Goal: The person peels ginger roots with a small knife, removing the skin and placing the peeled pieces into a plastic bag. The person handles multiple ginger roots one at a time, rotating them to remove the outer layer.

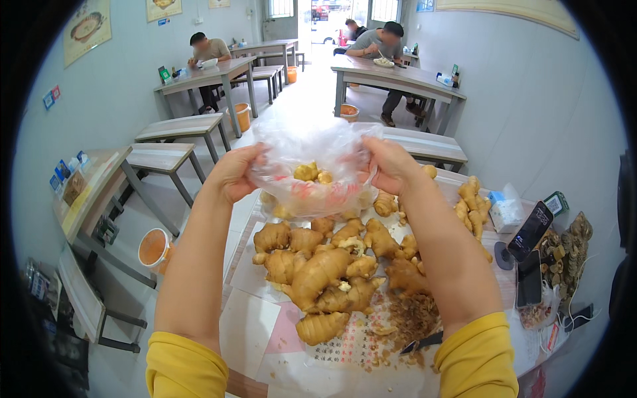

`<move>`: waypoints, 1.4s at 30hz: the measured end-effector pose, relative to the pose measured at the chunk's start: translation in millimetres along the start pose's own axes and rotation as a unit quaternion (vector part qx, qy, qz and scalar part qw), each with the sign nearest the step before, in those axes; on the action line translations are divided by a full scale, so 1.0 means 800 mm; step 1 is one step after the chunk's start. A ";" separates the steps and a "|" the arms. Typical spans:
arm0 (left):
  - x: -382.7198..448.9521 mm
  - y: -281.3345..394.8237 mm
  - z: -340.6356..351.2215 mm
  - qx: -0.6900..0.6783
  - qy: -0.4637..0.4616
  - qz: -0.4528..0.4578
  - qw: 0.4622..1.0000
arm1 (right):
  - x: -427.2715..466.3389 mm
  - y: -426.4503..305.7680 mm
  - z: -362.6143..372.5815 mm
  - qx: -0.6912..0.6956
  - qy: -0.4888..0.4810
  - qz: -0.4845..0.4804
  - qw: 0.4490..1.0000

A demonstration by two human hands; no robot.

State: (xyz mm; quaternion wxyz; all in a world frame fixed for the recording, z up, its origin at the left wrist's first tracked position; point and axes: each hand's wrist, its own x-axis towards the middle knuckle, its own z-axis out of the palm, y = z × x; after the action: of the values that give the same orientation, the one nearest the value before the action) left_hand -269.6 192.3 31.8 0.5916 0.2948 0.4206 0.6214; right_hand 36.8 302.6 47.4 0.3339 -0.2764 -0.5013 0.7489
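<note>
A thin, translucent plastic bag (318,196) with red print is stretched between my two hands above the far part of the table. My left hand (241,171) grips its left edge, and my right hand (390,164) grips its right edge. Pale pieces of ginger (306,172) show in the bag. Below and nearer to me lies a pile of unpeeled ginger root (321,276) on paper sheets. Brown peelings (410,318) are heaped at its right, beside a dark-handled tool (423,342) partly hidden by my right arm.
At the right are more ginger root (470,199), a tissue pack (505,211), a phone on a stand (530,231) and white cables. An orange bucket (155,248) stands on the floor at left, near benches (164,155). People sit eating at tables farther off.
</note>
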 end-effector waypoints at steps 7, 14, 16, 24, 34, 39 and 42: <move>-0.022 -0.028 -0.063 -0.213 0.179 0.119 0.953 | 0.017 -0.023 -0.095 0.283 0.072 -0.051 0.955; -0.116 0.022 -0.004 0.241 0.188 0.080 0.949 | -0.071 -0.056 -0.050 -0.610 0.269 -0.231 0.709; -0.145 0.035 0.011 0.418 0.226 0.143 0.868 | -0.105 -0.070 -0.035 -0.667 0.243 -0.312 0.631; -0.277 -0.018 0.192 0.669 -0.097 0.581 0.453 | -0.158 -0.075 0.047 -0.778 0.196 -0.388 0.454; -0.428 -0.121 0.384 0.436 -0.241 0.766 0.407 | -0.251 -0.007 0.233 -0.876 -0.062 -0.298 0.374; -0.486 -0.132 0.393 0.489 -0.194 0.777 0.345 | -0.335 0.010 0.307 -0.805 -0.166 -0.396 0.409; -0.521 -0.136 0.404 0.525 -0.207 0.760 0.321 | -0.384 0.011 0.327 -0.644 -0.163 -0.608 0.435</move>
State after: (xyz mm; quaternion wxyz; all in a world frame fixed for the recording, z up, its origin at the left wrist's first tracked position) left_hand 115.1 -167.1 144.2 -0.3503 0.8540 0.1144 0.3672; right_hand 31.0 -86.7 153.5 0.3405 0.0911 -0.9229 -0.1551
